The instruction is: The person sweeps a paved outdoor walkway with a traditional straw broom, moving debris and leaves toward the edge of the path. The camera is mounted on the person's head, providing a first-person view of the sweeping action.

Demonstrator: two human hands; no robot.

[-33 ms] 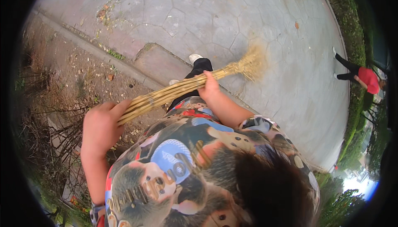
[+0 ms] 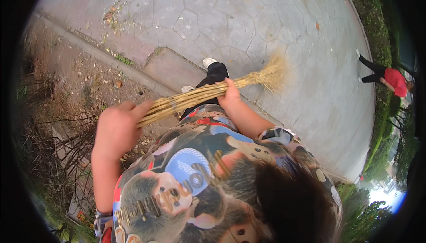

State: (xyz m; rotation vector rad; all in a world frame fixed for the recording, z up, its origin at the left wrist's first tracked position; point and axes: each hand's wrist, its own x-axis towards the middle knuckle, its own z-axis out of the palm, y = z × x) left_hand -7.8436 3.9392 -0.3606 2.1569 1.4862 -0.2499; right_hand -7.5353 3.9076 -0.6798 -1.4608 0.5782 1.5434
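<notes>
A straw broom (image 2: 188,99) slants across my front, its bundled stalks running from lower left to upper right. My left hand (image 2: 117,129) is closed round the stalk end at the left. Farther along, my right hand (image 2: 230,94) wraps the stalks just short of where they spread. The broom's bristles (image 2: 273,73) fan out over the grey paving, slightly blurred; whether they touch it I cannot tell. Behind the broom are my dark trousers and white shoes (image 2: 208,62), partly hidden.
Grey paving (image 2: 186,3) with scattered dry leaves (image 2: 111,16) lies ahead. A low stone curb (image 2: 106,54) borders bare soil (image 2: 80,78) and a tangle of twigs (image 2: 66,154) on the left. A person in a red top (image 2: 395,82) stands by a hedge (image 2: 381,43) at far right.
Both hands have shifted slightly to the right together with the broom. The person at far right has moved a little.
</notes>
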